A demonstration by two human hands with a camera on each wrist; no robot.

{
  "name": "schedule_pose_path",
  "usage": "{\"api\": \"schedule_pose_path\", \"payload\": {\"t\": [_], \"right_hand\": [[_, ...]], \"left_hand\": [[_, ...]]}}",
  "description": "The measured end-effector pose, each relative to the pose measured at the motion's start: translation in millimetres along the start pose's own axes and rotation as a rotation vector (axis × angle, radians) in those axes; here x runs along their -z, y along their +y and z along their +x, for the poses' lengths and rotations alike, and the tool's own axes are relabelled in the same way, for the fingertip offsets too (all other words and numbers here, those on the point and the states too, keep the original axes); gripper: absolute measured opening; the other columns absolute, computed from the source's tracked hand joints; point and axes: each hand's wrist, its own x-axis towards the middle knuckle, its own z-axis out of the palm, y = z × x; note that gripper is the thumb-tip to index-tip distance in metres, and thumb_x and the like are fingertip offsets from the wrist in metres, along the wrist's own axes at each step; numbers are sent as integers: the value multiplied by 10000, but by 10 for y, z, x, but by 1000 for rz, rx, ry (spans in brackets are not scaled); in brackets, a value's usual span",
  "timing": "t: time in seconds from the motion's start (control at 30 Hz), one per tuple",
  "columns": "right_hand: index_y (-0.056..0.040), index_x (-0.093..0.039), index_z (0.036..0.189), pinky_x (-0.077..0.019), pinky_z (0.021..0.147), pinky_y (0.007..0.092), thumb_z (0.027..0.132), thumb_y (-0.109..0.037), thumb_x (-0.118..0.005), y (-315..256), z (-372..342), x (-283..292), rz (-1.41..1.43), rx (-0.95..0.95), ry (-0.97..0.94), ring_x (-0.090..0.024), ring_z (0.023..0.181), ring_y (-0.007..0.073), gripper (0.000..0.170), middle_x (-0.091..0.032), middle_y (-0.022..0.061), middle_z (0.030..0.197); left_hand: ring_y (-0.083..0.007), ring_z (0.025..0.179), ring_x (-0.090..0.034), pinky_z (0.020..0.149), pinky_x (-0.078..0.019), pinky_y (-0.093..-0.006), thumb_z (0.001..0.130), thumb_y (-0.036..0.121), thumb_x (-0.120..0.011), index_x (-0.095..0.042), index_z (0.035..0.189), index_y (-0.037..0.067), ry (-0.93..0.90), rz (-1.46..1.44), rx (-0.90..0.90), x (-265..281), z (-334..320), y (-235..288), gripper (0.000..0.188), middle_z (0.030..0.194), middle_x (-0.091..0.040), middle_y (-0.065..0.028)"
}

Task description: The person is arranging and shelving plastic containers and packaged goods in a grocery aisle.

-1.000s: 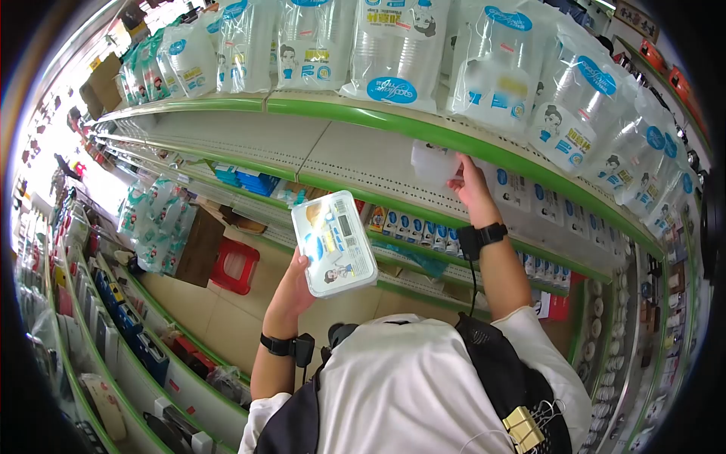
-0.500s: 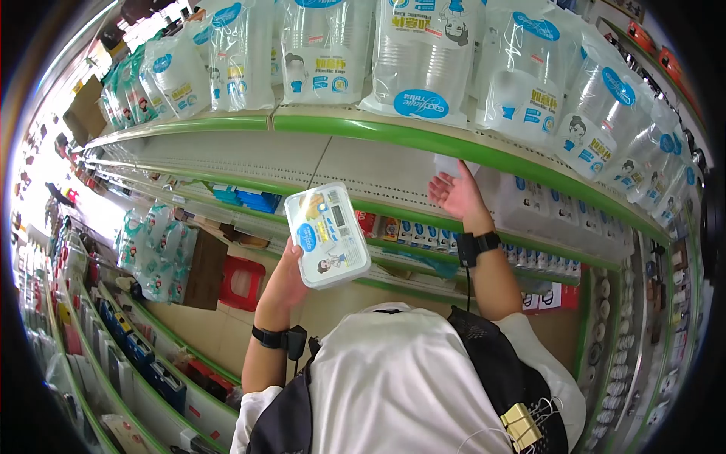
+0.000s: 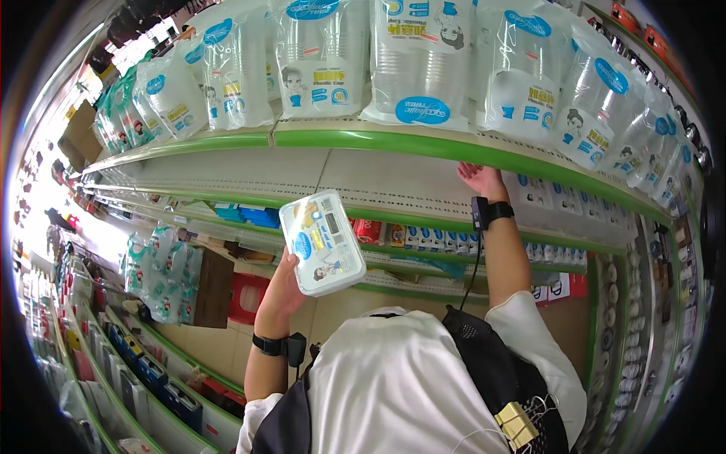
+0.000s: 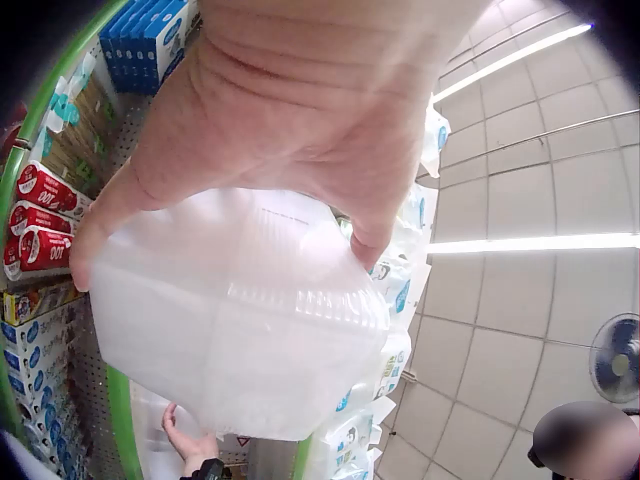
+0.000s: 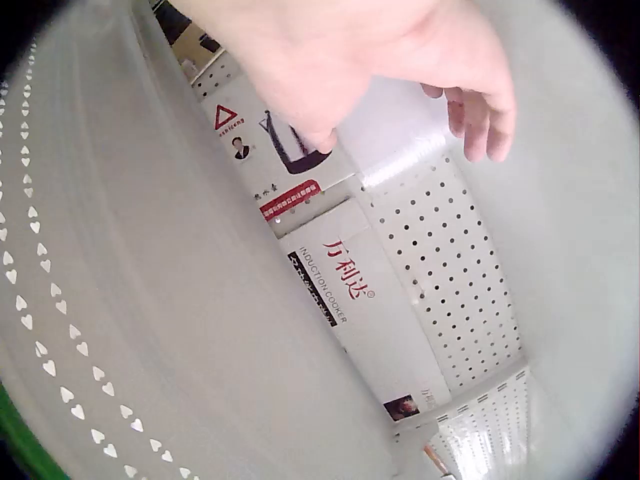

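Gripping one side of a clear-lidded pack of plastic boxes [image 3: 323,242], the left hand [image 3: 280,291] holds it out in front of the body, tilted so that the printed label faces up at the wearer, perhaps to keep it readable. From the left wrist, the digits look stretched to opposite sides of the pack, likely because it is too broad for a closer grasp. The right hand [image 3: 482,178] reaches under the upper shelf [image 3: 393,142], its fingers loosely bent and pinching nothing that I can see; the low gap over the shelf board [image 3: 393,175] seems to be why that arm goes in so straight. Close by that hand, the right wrist view shows a white carton with a red triangle [image 5: 270,150] and an induction cooker box [image 5: 360,310], both against a perforated panel [image 5: 445,275]. Further right on the board stand labelled clear packs [image 3: 563,200], set side by side, I suppose so their fronts can be read. Overhead, bagged plastic cups [image 3: 420,60] line the shelf, labels outward, presumably for shoppers. Down past the left arm, a red stool [image 3: 246,297] stands beside a brown carton [image 3: 214,287].
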Motion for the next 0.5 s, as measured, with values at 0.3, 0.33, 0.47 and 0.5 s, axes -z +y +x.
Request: {"api": "schedule_pose_path", "payload": {"t": [0.3, 0.33, 0.47, 0.5], "right_hand": [[-111, -643, 1186, -437, 1071, 484, 982, -413, -614, 157, 380, 17, 64, 108, -86, -643, 1037, 260, 365, -680, 110, 1131], [-117, -641, 1193, -421, 1082, 487, 984, -405, -615, 145, 452, 49, 42, 114, -94, -633, 1064, 255, 357, -674, 103, 1169], [-124, -627, 1207, -375, 1114, 512, 994, -388, -604, 16, 245, -14, 9, 131, -106, -591, 1156, 249, 339, -647, 82, 1233], [-124, -627, 1207, -375, 1114, 512, 994, -388, -604, -11, 314, 26, 10, 130, -105, -591, 1156, 249, 339, -647, 82, 1233]], "left_hand": [[-295, 1422, -466, 1147, -425, -492, 989, 352, -634, -202, 1617, 112, -10, -7, 52, -121, 187, -190, 799, 1574, -416, -115], [-295, 1419, -470, 1144, -428, -491, 984, 356, -640, -208, 1615, 112, -1, 7, 45, -135, 211, -224, 803, 1572, -420, -113], [-294, 1413, -476, 1138, -431, -488, 977, 367, -645, -227, 1610, 109, 20, 7, 35, -256, 272, -327, 801, 1566, -429, -107], [-294, 1413, -476, 1138, -431, -488, 977, 367, -645, -227, 1610, 109, 21, 8, 37, -289, 284, -338, 801, 1566, -429, -107]]}}
